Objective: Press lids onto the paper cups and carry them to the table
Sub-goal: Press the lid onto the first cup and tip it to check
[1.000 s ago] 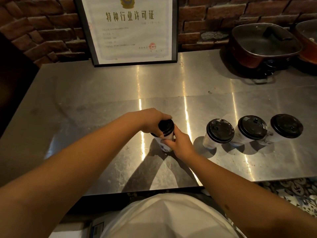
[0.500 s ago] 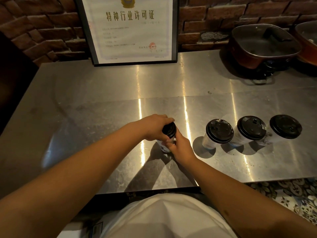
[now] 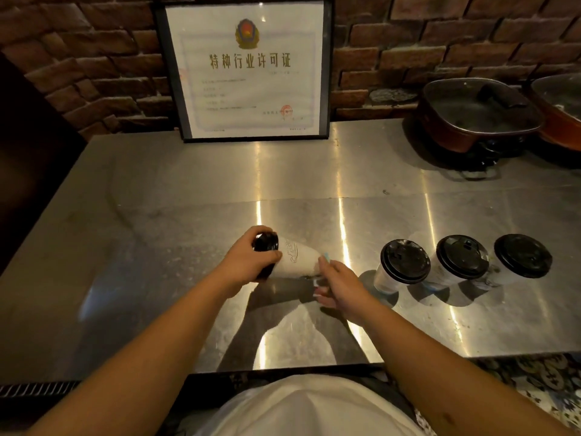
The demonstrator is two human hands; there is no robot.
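Note:
My left hand grips the black lid end of a white paper cup, which is tipped on its side above the steel counter with its lid pointing left. My right hand is at the cup's base, with fingertips touching the bottom end. Three more white cups with black lids stand in a row to the right: one, a second and a third.
A framed certificate leans on the brick wall at the back. Two lidded brown pots sit at the back right. The counter's front edge runs just before my body.
The cup stood upright between both hands with the left hand over its lid. Now it is tipped sideways, lid to the left, and my right hand has slid to its base.

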